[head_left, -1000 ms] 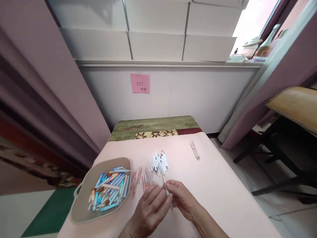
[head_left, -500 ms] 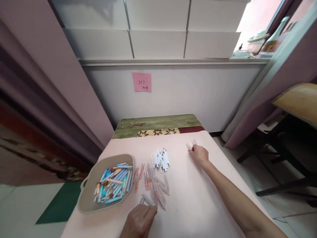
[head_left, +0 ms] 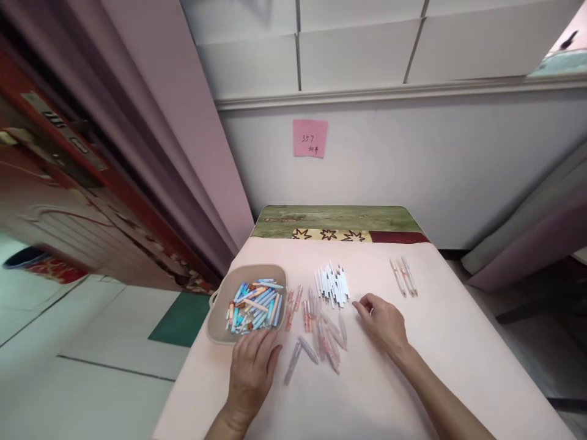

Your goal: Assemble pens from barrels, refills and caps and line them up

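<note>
**Slim, dark-tipped white plastic-looking refills (head_left: 333,287) lying near the right hand (head_left: 384,322)**

On the pink-covered desk (head_left: 367,397), the right hand is hovering loosely curled, nothing visible in it. The left hand (head_left: 250,368) is hanging relaxed, apparently empty, by the beige rounded basket (head_left: 220,311); contact is unclear. The refills are looking light, stiff and likely to roll, favouring a mid-shaft pinch.

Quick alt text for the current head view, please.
The left hand is by a beige basket of blue and orange pen parts; the right hand is beside white refills. Between the hands lie pale pen barrels, with three pens farther right, all on a pink-covered table.
</note>
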A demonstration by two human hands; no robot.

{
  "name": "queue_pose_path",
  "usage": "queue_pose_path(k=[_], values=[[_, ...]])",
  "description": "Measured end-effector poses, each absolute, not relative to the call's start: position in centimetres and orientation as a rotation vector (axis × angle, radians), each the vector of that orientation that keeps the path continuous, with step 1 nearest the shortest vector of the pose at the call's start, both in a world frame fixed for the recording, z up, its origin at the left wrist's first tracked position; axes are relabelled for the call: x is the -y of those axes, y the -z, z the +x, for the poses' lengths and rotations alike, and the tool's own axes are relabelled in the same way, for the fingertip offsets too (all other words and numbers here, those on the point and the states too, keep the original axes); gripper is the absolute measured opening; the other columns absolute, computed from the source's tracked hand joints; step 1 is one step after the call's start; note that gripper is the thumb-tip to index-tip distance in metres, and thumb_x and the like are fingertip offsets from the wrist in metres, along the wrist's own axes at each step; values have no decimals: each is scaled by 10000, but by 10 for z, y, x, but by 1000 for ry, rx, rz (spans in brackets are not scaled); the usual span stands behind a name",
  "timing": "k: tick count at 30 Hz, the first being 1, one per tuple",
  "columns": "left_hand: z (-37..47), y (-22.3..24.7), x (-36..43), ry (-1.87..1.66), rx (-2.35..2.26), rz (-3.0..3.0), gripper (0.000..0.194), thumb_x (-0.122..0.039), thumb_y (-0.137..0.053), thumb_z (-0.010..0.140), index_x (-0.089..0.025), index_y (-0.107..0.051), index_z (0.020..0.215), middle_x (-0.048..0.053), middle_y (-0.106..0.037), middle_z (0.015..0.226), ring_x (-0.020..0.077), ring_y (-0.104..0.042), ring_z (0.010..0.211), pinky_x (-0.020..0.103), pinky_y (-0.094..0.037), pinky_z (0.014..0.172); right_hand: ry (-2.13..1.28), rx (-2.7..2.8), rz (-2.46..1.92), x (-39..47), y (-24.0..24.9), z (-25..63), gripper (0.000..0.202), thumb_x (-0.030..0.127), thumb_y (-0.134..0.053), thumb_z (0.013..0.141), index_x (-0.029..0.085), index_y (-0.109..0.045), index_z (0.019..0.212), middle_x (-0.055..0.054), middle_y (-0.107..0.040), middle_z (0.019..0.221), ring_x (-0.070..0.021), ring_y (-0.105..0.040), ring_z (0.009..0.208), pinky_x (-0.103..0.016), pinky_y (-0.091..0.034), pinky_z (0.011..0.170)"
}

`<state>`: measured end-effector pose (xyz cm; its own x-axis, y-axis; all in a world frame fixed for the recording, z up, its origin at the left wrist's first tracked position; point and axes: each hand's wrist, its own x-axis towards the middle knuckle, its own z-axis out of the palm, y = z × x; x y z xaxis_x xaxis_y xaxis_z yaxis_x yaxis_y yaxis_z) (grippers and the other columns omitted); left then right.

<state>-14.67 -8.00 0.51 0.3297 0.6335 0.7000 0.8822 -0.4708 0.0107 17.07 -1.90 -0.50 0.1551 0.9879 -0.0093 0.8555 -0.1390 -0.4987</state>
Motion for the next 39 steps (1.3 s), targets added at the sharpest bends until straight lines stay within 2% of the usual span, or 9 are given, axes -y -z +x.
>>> queue_pose_path(k=[2, 7, 11, 16, 21, 25, 29, 33, 39], values=[[-152, -3, 75, 928, 1369, -2267, 260, -131, -608, 824, -200, -608, 1074, 98, -685, 976, 242, -622, 944, 405, -444, 888, -531, 1758, -2008, 30, 6, 156, 347, 500, -456, 863, 231, -603, 702, -3, -659, 677, -176, -598, 623, -255, -323, 530], [-170, -1, 70, 932, 1505, -2414, 202, -97, -483, 878, -196, -633, 970, 50, -660, 789, 191, -613, 779, 342, -471, 778, -584, 1737, -1934, 41, 2, 138, 343, 494, -460, 868, 238, -575, 671, 13, -628, 614, -164, -572, 563, -248, -339, 508], [-185, -10, 73, 927, 1512, -2548, 187, -142, -501, 883, -209, -643, 983, 55, -668, 827, 189, -618, 794, 347, -479, 794, -579, 1731, -1902, 48, -3, 131, 354, 522, -466, 864, 247, -576, 671, 13, -616, 593, -167, -555, 530, -252, -347, 493], [-205, -36, 57, 1042, 1585, -2618, 197, -285, -570, 864, -215, -647, 1031, 83, -696, 946, 221, -634, 905, 350, -483, 827, -595, 1727, -1893, 56, -1, 130, 374, 546, -459, 864, 251, -564, 659, 13, -589, 561, -169, -526, 499, -261, -352, 480], [-214, -50, 16, 1019, 1939, -2352, 175, -309, -513, 878, -208, -655, 900, 68, -689, 872, 222, -634, 846, 324, -472, 762, -633, 1716, -1915, 61, 0, 129, 360, 535, -473, 861, 248, -555, 660, 19, -579, 560, -168, -525, 515, -257, -353, 493], [-198, -45, 3, 900, 1941, -2498, 145, -258, -519, 855, -209, -656, 844, 65, -692, 869, 238, -632, 866, 351, -463, 774, -652, 1694, -1935, 67, 0, 132, 342, 513, -478, 861, 245, -561, 666, 18, -597, 580, -171, -544, 539, -256, -352, 506], [-167, -45, 9, 964, 1840, -2618, 115, -255, -543, 840, -218, -641, 792, 59, -688, 836, 249, -633, 884, 372, -453, 802, -675, 1628, -1960, 67, 2, 142, 304, 483, -483, 857, 241, -592, 708, 8, -646, 643, -181, -591, 594, -261, -367, 538], [-133, -53, 26, 1135, 1879, -2643, 150, -283, -478, 892, -220, -614, 898, 58, -669, 871, 213, -625, 823, 331, -457, 737, -700, 1553, -1979, 53, 3, 150, 212, 411, -516, 834, 237, -631, 873, 8, -678, 704, -179, -623, 649, -261, -390, 597], [-101, -43, 67, 925, 1932, -2894, 162, -293, -413, 925, -222, -543, 861, 36, -606, 827, 184, -592, 758, 300, -429, 691, -736, 1595, -1933, 29, 0, 145, 159, 310, -546, 805, 218, -644, 720, -5, -680, 687, -168, -618, 675, -248, -382, 624]])
